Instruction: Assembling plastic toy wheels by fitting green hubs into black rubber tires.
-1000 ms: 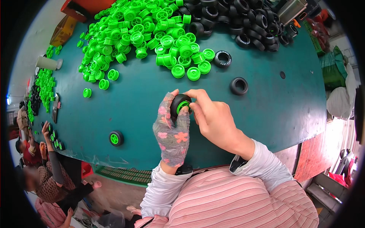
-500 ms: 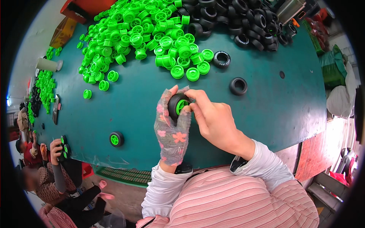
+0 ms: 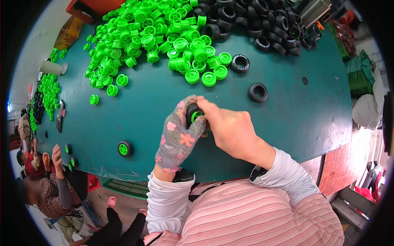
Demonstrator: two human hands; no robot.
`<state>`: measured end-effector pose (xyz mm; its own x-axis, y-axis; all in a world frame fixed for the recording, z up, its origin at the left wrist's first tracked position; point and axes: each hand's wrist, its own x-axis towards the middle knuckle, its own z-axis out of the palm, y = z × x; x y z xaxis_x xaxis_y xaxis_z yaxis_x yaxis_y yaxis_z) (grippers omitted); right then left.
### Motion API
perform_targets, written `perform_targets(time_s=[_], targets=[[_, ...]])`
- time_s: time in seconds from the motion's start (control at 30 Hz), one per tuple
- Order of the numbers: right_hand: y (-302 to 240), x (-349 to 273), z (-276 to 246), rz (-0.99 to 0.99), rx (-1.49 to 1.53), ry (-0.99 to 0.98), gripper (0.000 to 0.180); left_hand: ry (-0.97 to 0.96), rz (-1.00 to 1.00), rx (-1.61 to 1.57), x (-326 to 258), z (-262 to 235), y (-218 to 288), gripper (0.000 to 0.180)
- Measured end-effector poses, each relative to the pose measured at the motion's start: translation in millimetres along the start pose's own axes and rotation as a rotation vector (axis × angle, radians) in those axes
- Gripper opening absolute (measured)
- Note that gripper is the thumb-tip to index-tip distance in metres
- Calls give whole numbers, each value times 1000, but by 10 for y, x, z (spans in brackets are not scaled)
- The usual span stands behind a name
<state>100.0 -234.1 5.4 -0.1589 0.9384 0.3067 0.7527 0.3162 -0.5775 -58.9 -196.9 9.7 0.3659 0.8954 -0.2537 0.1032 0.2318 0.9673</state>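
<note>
Between my two hands is a small toy wheel [image 3: 191,112], a black tyre around a green rim, held above the near part of the table. My left hand [image 3: 178,137], in a grey flowered fingerless glove, wraps around its left side. My bare right hand [image 3: 232,129] is closed against its right side, with the fingers at the tyre's upper edge and the thumb by the green rim. Those fingers cover much of the wheel. A fitted wheel [image 3: 125,148] lies to the left of my hands. Two loose black tyres, one plain [image 3: 257,92] and one lettered [image 3: 240,63], lie beyond them to the right.
A big heap of green rims [image 3: 141,35] covers the far middle of the green table [image 3: 303,119], with a pile of black tyres [image 3: 266,24] to its right. At the left, a co-worker's hand [image 3: 57,158] is raised near several fitted wheels [image 3: 73,161].
My right hand has turned and closed further over the wheel, hiding more of it. My left wrist has swung left. The co-worker's hand has come off the fitted wheels at the left.
</note>
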Motion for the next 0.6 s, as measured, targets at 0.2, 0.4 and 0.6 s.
perform_targets(time_s=[0.2, 0.4, 0.6], targets=[[-37, 26, 24, 125, 122, 48, 35, 372, 281, 15, -57, 304, -119, 43], [-22, -4, 21, 51, -43, -11, 44, 281, 233, 75, -63, 255, -128, 37], [91, -5, 17, -109, -150, -27, 48, -51, -87, 126, 33, -58, 88, 44]])
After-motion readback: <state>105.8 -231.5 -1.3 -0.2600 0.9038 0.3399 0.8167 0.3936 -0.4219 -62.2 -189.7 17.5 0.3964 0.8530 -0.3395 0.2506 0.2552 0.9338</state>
